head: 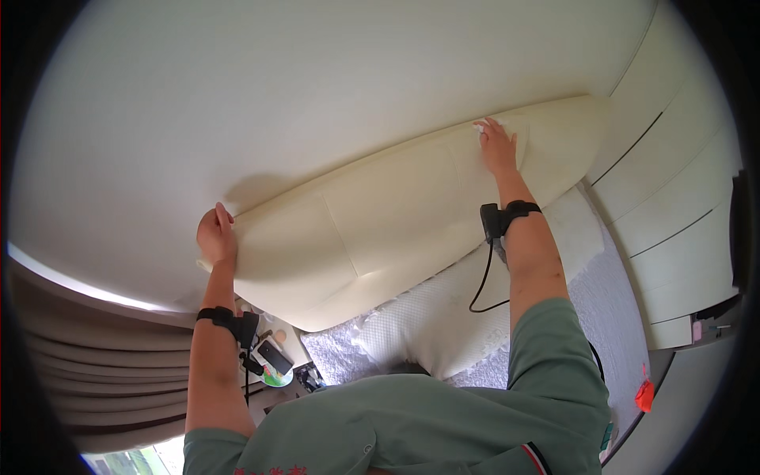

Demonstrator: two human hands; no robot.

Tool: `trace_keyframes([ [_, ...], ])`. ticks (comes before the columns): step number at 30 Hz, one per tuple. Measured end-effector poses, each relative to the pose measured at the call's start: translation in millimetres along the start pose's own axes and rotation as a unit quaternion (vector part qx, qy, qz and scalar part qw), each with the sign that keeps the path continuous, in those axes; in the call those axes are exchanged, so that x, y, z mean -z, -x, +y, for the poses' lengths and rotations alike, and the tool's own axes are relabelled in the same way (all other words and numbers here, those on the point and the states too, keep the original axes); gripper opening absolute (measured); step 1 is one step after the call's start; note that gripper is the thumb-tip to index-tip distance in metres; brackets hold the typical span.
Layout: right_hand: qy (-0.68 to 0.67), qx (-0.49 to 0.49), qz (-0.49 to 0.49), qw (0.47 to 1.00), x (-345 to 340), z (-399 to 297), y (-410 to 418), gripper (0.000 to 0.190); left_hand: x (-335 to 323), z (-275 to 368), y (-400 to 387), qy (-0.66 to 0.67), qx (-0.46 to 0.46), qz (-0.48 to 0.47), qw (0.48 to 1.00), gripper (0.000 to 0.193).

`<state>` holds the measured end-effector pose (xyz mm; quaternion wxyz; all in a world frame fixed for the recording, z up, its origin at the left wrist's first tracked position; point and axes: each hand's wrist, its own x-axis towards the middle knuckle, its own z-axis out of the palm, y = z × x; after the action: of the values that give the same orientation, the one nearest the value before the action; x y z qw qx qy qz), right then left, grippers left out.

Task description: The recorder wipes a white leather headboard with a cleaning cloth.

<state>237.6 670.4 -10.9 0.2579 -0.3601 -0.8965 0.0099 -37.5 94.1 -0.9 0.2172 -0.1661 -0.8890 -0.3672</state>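
A cream padded headboard [392,202] runs along the wall before me, its seams dividing it into panels. Near the top edge on the right, my right hand [499,148] presses a small white cloth or tissue [480,127] against the padding. Most of that white piece is under the fingers. At the far left end, my left hand [217,234] rests at the headboard's upper corner with curled fingers and the thumb raised. Whether those fingers grip the edge is hidden.
Below the headboard, a white quilted pillow [427,303] lies on a pale fluffy bed cover [611,314]. A bedside table [291,338] at left carries a dark phone [275,357] and small items. Brown curtains [119,368] hang beside it; white cabinet fronts [659,196] stand right.
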Motion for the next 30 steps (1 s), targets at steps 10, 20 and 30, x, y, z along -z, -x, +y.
trace_keyframes([
  [10, -0.025, 0.121, 0.117, 0.985, -27, -129, 68, 0.033, -1, 12, 0, 0.001, 0.011, -0.019, 1.0, 0.054],
  [20, -0.201, 0.243, 0.083, 0.945, -10, -381, 194, 0.037, -9, 7, -9, 0.013, -0.056, -0.004, 0.998, 0.038],
  [30, -0.13, 0.299, 0.025, 0.945, 4, -325, 165, 0.037, -1, 5, -7, 0.032, -0.06, 0.014, 0.998, 0.029],
])
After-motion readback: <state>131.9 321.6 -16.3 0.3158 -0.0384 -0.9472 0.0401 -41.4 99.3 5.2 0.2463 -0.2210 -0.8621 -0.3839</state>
